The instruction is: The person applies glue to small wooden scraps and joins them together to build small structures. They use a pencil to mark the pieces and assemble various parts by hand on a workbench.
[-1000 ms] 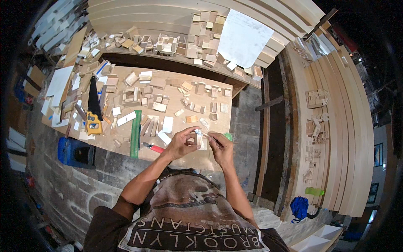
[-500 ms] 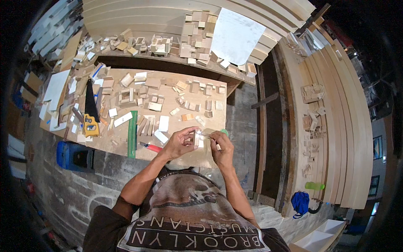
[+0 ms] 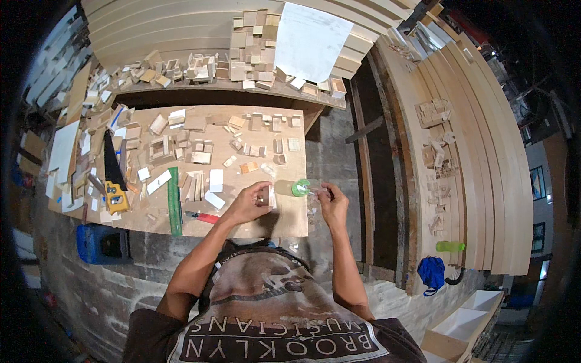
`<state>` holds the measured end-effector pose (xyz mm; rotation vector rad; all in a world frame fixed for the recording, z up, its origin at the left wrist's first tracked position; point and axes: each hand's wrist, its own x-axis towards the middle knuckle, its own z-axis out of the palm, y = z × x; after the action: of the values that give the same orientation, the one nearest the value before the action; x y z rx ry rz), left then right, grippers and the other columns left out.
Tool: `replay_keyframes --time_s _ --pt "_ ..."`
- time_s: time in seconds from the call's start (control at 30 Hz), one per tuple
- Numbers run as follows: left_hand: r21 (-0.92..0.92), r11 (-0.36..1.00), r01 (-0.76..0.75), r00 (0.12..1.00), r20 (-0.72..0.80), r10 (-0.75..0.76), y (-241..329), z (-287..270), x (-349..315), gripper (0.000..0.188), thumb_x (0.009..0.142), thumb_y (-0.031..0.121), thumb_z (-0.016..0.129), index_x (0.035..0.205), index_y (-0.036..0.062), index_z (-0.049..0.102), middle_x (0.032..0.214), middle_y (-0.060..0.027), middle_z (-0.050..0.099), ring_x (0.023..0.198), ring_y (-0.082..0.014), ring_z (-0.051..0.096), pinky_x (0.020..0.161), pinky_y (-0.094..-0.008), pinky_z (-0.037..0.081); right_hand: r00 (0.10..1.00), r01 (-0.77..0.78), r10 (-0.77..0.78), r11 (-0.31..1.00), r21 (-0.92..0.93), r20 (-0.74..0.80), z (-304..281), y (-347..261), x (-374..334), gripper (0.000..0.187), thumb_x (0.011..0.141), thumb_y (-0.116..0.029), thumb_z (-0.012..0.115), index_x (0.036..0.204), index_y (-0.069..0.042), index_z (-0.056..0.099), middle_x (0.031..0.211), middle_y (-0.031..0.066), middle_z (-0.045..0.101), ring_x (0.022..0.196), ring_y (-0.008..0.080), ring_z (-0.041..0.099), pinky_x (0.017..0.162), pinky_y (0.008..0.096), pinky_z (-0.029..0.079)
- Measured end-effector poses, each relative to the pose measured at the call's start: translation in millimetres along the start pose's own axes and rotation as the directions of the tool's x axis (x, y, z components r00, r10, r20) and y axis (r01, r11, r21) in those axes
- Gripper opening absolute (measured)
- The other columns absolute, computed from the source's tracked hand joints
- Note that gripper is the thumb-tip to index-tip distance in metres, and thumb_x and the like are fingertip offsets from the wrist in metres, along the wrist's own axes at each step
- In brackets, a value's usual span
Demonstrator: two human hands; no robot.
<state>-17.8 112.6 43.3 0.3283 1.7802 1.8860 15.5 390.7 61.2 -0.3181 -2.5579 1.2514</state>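
My left hand (image 3: 249, 204) is closed on a small wooden piece (image 3: 270, 196), held upright between thumb and fingers above the front of the plywood table. Off the table's right edge, my right hand (image 3: 333, 202) pinches a thin stick (image 3: 313, 190). The far tip of the stick is at a small green container (image 3: 300, 187) near the table's right edge. Whether the tip is inside it is too small to tell. Left of my left hand lies a red-handled cutter (image 3: 204, 216), with a white card (image 3: 213, 200) just beyond it.
Many small wooden boxes and blocks cover the plywood table (image 3: 290, 225). A green ruler (image 3: 174, 202) and a yellow-handled saw (image 3: 115, 196) lie on its left part. Behind is a shelf with more wooden pieces (image 3: 203, 66). A blue bin (image 3: 100, 245) stands below the left edge.
My right hand has moved right, taking the stick from the wooden piece to the green container. My left hand still holds the piece. The whole view has shifted a little.
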Motion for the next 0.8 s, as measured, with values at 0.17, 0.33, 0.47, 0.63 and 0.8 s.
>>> replay_keyframes --time_s 0.17,0.33,0.47,0.63,0.8 --pt "0.097 0.994 0.054 0.994 0.091 -0.063 -6 19 27 0.070 0.078 -0.004 0.075 0.141 0.0028 0.045 0.115 -0.0066 0.064 0.108 -0.0156 0.060 0.091 -0.0303 0.051 0.964 0.209 -0.176 0.965 -0.160 0.197 11 26 27 0.020 0.083 -0.009 0.073 0.100 0.002 0.071 0.092 0.0193 0.069 0.079 0.0318 0.068 0.070 0.0404 0.053" --pt "0.146 0.986 0.083 0.994 0.052 -0.092 -8 25 37 0.072 0.078 -0.003 0.075 0.142 0.0027 0.043 0.116 -0.0080 0.065 0.108 -0.0162 0.060 0.090 -0.0324 0.052 0.930 0.229 -0.117 0.926 -0.301 0.349 26 27 43 0.017 0.081 -0.014 0.073 0.093 -0.003 0.073 0.106 0.0173 0.063 0.092 0.0378 0.064 0.081 0.0463 0.052" --pt "0.106 0.994 0.024 1.000 0.015 -0.025 -11 22 35 0.071 0.078 -0.004 0.073 0.142 0.0025 0.044 0.118 -0.0091 0.064 0.109 -0.0174 0.060 0.087 -0.0328 0.054 0.895 0.246 -0.073 0.904 -0.351 0.439 34 31 48 0.016 0.082 -0.016 0.072 0.093 -0.004 0.073 0.112 0.0161 0.061 0.095 0.0388 0.064 0.084 0.0466 0.052" --pt "-0.016 1.000 0.014 0.999 -0.030 -0.014 -26 12 37 0.069 0.078 -0.006 0.072 0.141 0.0022 0.045 0.120 -0.0105 0.063 0.108 -0.0176 0.062 0.085 -0.0313 0.055 0.915 0.269 -0.179 0.938 -0.217 0.361 25 33 52 0.021 0.081 -0.016 0.075 0.095 -0.002 0.072 0.103 0.0179 0.061 0.089 0.0377 0.064 0.078 0.0450 0.052" --pt "-0.149 0.989 0.019 0.995 -0.091 -0.033 -5 12 32 0.070 0.078 -0.008 0.072 0.141 0.0018 0.045 0.120 -0.0103 0.063 0.108 -0.0179 0.062 0.088 -0.0314 0.054 0.945 0.228 -0.182 0.963 -0.145 0.272 -16 -15 52 0.018 0.082 -0.009 0.075 0.097 0.000 0.071 0.095 0.0177 0.066 0.079 0.0300 0.065 0.071 0.0393 0.052"
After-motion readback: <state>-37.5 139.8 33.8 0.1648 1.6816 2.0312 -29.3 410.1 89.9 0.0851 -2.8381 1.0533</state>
